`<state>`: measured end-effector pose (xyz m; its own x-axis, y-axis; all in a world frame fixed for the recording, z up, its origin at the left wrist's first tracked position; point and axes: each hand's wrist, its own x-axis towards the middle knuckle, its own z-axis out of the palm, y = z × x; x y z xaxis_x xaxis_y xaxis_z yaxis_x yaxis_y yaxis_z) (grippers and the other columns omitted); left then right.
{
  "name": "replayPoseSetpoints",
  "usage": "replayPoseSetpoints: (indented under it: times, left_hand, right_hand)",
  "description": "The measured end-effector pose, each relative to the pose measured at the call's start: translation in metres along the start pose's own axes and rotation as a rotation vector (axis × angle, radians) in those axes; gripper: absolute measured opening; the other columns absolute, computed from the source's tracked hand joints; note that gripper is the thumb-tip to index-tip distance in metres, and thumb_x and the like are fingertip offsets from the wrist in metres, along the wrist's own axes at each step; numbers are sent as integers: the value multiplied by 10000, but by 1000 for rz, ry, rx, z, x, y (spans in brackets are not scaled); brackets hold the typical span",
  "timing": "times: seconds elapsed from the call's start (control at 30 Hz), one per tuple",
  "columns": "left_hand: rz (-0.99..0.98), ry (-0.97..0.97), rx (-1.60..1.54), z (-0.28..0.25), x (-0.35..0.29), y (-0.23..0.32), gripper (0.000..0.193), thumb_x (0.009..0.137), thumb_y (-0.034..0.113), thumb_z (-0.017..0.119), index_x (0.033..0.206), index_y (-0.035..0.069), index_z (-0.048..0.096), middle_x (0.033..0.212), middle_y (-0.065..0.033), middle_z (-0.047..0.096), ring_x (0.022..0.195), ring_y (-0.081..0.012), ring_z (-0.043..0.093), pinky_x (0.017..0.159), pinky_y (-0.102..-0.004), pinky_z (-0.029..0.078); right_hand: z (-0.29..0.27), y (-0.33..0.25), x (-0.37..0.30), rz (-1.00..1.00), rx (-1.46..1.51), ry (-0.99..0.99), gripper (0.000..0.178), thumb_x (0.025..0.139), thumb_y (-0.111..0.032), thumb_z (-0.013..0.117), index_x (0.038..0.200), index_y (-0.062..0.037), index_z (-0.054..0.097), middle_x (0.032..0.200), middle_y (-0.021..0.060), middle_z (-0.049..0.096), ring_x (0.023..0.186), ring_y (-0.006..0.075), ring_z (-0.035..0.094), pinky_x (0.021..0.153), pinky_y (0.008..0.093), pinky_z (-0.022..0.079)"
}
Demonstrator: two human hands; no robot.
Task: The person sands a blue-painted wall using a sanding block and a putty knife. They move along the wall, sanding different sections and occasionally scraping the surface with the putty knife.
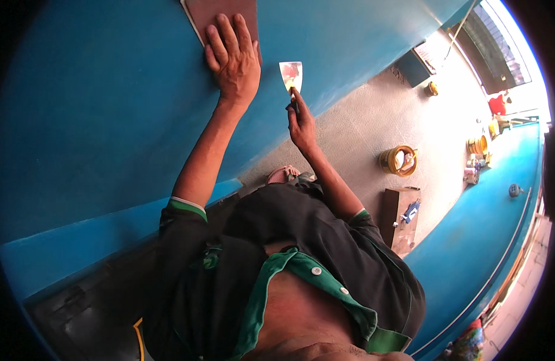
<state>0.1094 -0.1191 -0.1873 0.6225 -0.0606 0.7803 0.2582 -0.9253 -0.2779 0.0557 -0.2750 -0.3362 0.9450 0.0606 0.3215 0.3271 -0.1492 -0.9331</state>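
The black shirt (373,259) with green trim carries a small green emblem (211,257), too small to read. Left hand (234,63): fingers extended, flat on a reddish-brown straight-edged sheet (214,8) against the smooth blue wall (109,108), top of frame, left of centre. Right hand (302,127): fingers clenched around the handle of a flared, shiny metal-bladed scraper (291,72), upper centre. Bare wall extends left of the sheet; open grey floor (349,120) extends right. Scraper long axis: near-vertical in frame, broad blade edge toward the top.
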Motion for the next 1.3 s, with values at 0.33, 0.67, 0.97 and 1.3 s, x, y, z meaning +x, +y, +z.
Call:
replayPoseSetpoints:
  times: [0.33, 0.67, 0.97, 1.3]
  left_hand:
    - [82, -32, 164, 4, -24, -5, 687, 941, 438, 606, 1501, 98, 397, 1554, -195, 350, 1417, -351, 336, 1009, -443, 291]
    - [313, -184, 265, 13, -73, -14, 547, 989, 298, 494, 1503, 129, 415, 1576, 17, 376, 1473, -172, 309, 1182, -465, 115]
    - [211, -159, 101, -12, -11, -16, 678, 939, 366, 632, 1483, 32, 404, 1582, -134, 336, 1465, -273, 303, 1154, -456, 225]
    - [132, -55, 164, -28, 23, 0, 620, 954, 396, 597, 1467, 81, 449, 1564, -83, 387, 1444, -234, 339, 1139, -423, 201]
  right_hand:
    - [4, 4, 59, -264, -105, 22, 584, 924, 17, 499, 1491, -93, 409, 1092, 225, 630, 960, 398, 619, 825, 408, 516]
    - [2, -5, 85, -322, -121, 2, 614, 877, 92, 497, 1474, -28, 414, 1197, 198, 639, 971, 367, 614, 890, 385, 506]
    - [-22, -24, 113, -373, -189, 7, 634, 846, 83, 527, 1460, -57, 453, 1034, 199, 643, 919, 363, 631, 788, 388, 528]
    - [-27, 52, 54, -250, -273, -42, 678, 838, 9, 578, 1474, -193, 459, 1054, 197, 615, 895, 394, 653, 753, 452, 547]
